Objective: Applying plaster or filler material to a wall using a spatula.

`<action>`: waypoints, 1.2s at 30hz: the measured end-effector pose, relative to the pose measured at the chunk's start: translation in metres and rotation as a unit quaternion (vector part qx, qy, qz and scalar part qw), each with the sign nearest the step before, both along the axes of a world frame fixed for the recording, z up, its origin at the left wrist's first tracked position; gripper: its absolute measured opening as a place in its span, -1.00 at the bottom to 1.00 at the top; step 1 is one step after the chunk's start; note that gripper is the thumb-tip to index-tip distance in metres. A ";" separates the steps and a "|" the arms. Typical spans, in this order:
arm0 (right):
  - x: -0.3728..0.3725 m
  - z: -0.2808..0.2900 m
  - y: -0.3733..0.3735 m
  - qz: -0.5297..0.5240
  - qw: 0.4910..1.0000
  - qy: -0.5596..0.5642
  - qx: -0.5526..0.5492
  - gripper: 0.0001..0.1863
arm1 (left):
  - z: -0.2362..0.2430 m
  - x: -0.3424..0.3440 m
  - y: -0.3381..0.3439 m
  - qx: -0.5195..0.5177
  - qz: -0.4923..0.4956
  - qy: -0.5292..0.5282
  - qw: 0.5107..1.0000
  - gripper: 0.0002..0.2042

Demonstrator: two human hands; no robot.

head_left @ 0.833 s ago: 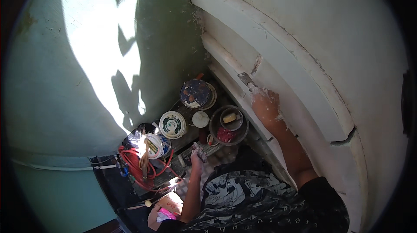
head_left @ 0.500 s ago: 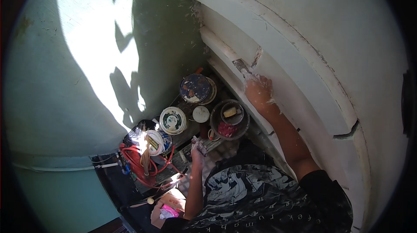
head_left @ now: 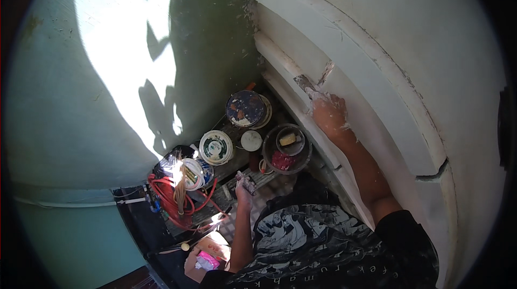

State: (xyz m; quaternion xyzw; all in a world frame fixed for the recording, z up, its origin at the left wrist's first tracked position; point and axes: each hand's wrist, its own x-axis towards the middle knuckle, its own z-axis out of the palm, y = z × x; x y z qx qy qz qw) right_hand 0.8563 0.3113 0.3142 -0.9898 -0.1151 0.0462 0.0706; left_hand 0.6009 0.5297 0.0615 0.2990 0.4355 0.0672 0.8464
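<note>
My right hand grips a putty knife, its fingers and knuckles smeared with whitish putty. The knife's blade lies against the lower ledge of the white wall moulding, beside a rough chipped gap. Lower down and to the left, my left hand is closed on a flat piece loaded with putty; the coating hides what kind of thing it is. Just right of that hand stands a dark basin with a smaller bowl, a yellowish block and a crumpled red piece in it.
Paint-stained buckets and lidded tubs crowd a wooden plank by the green wall. A red hose coils at the left, near an open cardboard box. White curved moulding runs along the right.
The view has shifted slightly, so most things sit a little farther right. My right hand still has the putty knife at the ledge; my left hand keeps its hold, turned slightly.
</note>
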 end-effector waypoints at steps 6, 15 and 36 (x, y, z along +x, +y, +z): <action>0.049 -0.014 0.035 0.030 1.000 -0.011 0.000 -0.55 | -0.011 0.003 0.002 0.015 -0.045 -0.003 0.999 -0.80; 0.084 -0.023 0.033 0.044 0.999 -0.020 0.001 -0.64 | -0.014 0.001 0.004 0.010 -0.025 -0.018 0.999 -0.84; 0.103 -0.025 0.053 0.052 0.999 0.007 0.012 -0.65 | 0.000 0.014 0.004 0.005 0.047 0.004 0.999 -0.79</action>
